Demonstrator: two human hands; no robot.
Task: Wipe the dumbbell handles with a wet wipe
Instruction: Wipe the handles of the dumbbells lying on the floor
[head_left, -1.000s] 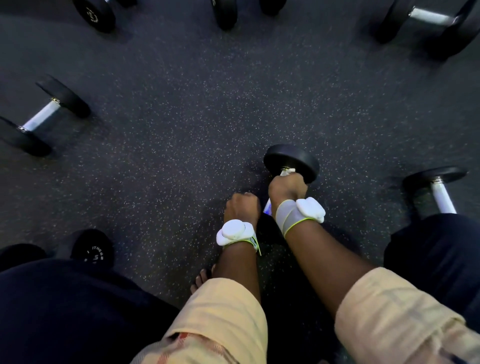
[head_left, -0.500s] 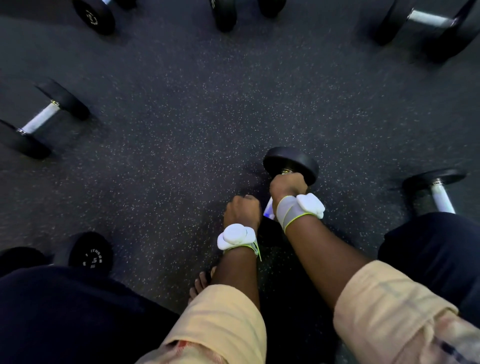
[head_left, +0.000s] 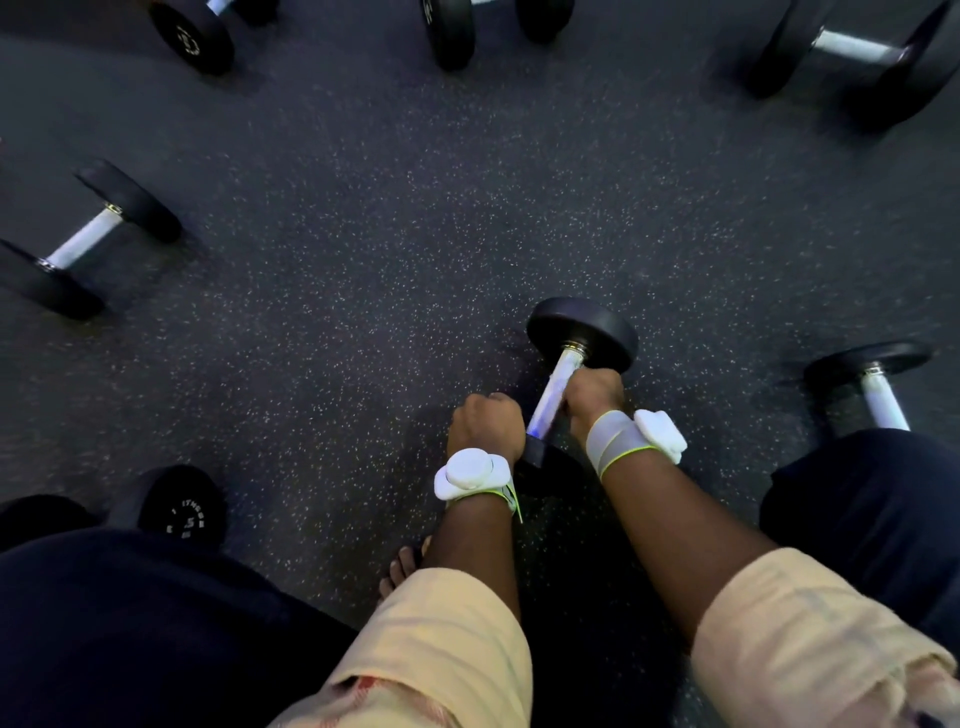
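Our right hand (head_left: 592, 395) curls round the steel handle (head_left: 557, 387) of the dumbbell (head_left: 582, 332), gripping it just below the far black head. The dumbbell lies on the dark speckled floor (head_left: 363, 260) right of centre. Its handle slants toward us, and its near head is partly hidden behind our left wrist. Whether a wipe sits under the right fingers we cannot tell.

Our left hand (head_left: 485, 421) is balled into a fist just left of the handle's near end. What it holds, if anything, is hidden from us. Each wrist carries a band with a white device, one on the left (head_left: 470, 475) and one on the right (head_left: 660, 434). Beige sleeves (head_left: 441, 649) are pushed up both forearms.

Our knees in dark trousers (head_left: 130, 623) frame the bottom corners, and bare toes (head_left: 402, 564) show beside the left forearm. A second dumbbell (head_left: 878, 389) lies near the right knee. A small dumbbell marked 5 (head_left: 182, 514) rests by the left knee. Another dumbbell (head_left: 88, 239) lies well apart at the left edge, and more dumbbells (head_left: 852, 52) line the far side.
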